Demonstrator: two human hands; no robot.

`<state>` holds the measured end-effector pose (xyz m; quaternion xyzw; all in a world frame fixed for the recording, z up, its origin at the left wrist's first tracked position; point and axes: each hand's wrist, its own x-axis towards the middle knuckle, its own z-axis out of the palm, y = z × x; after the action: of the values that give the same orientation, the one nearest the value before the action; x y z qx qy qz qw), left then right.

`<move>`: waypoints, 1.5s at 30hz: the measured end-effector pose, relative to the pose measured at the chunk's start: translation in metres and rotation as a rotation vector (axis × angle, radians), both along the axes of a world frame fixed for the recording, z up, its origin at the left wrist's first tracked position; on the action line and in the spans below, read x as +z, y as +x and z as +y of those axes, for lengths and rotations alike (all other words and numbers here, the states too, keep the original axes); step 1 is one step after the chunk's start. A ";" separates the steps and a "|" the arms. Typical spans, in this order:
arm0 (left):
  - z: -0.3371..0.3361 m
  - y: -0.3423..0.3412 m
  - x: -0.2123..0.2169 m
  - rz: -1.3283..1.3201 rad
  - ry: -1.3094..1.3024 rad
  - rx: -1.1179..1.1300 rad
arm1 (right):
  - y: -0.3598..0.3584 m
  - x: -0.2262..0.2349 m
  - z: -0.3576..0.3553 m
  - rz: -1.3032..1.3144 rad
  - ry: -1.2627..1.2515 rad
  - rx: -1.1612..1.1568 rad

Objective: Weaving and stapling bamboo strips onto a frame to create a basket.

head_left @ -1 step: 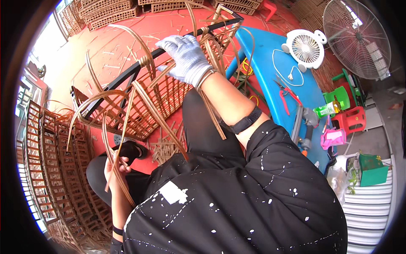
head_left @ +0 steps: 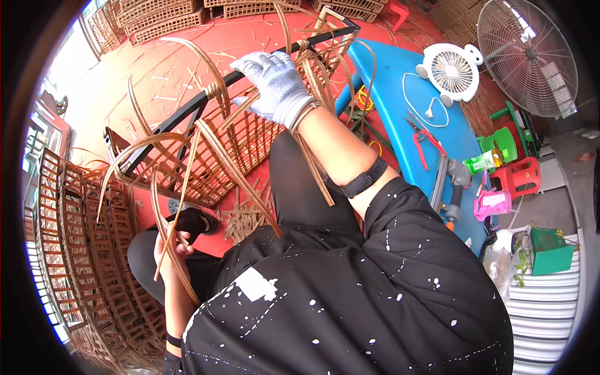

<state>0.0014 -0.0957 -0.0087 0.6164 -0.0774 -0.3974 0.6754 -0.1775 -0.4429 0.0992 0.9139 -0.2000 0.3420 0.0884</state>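
Note:
A woven rattan basket (head_left: pixel 250 147) with a black metal frame (head_left: pixel 195 107) lies tilted before me, several long rattan strips curling out of its rim. My right hand (head_left: pixel 275 87), in a grey-white glove, lies over the frame's upper bar. A rattan strip (head_left: pixel 239 112) passes under its thumb and palm, and the fingers look closed on it, though the inner side is hidden. Lower left, my bare left hand (head_left: pixel 172 245) is closed round several thin rattan strips (head_left: pixel 157 197) that run up to the basket's near corner and down along my forearm.
Stacked woven panels (head_left: pixel 81 244) stand at left, more at the back. Cut scraps (head_left: pixel 247 215) litter the red floor. On the blue table (head_left: pixel 390 94) at right are a small white fan (head_left: pixel 451 72), red-handled pliers (head_left: pixel 425 140) and a nail-gun-like tool (head_left: pixel 453 194). Beyond stands a large fan (head_left: pixel 531 56).

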 end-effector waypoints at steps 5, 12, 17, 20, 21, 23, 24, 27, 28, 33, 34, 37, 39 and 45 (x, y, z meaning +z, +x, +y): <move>0.001 -0.002 -0.001 0.011 0.029 0.044 | -0.004 0.007 0.005 0.015 0.004 0.016; 0.017 0.008 0.003 -0.059 -0.080 -0.045 | -0.103 0.056 0.012 -0.240 0.007 0.001; 0.014 0.037 0.029 -0.157 -0.111 -0.003 | -0.267 0.036 -0.046 0.098 0.247 -0.668; 0.007 0.048 0.066 -0.290 -0.148 0.092 | -0.348 0.020 -0.058 0.490 0.516 -1.099; 0.015 0.062 0.074 -0.353 -0.164 0.059 | -0.377 0.009 -0.065 0.567 0.577 -1.110; 0.030 0.087 0.087 -0.530 -0.125 0.011 | -0.368 0.012 -0.064 0.746 0.917 -0.989; 0.011 0.072 0.107 -0.475 -0.178 0.029 | -0.400 -0.002 -0.066 0.662 0.970 -0.854; -0.024 0.081 0.138 -0.524 -0.184 -0.018 | -0.427 -0.003 -0.048 0.593 0.979 -0.872; -0.033 0.082 0.151 -0.590 -0.073 -0.034 | -0.429 -0.001 -0.044 0.605 0.979 -0.946; -0.049 0.089 0.170 -0.761 -0.076 -0.126 | -0.430 -0.012 -0.064 0.662 0.887 -0.973; -0.056 0.091 0.166 -0.757 -0.041 -0.144 | -0.433 -0.014 -0.068 0.666 0.910 -1.014; -0.068 0.101 0.155 -0.778 -0.086 -0.163 | -0.437 -0.021 -0.074 0.650 0.905 -1.054; -0.077 0.107 0.153 -0.762 -0.052 -0.265 | -0.440 -0.024 -0.077 0.655 0.872 -1.079; -0.093 0.127 0.139 -0.861 0.101 -0.391 | -0.469 -0.023 -0.072 0.481 0.786 -1.097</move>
<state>0.1279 -0.1890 0.1305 0.7311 -0.4454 -0.2285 0.4636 -0.6463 -0.5147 0.0760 0.6959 -0.7141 -0.0600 -0.0466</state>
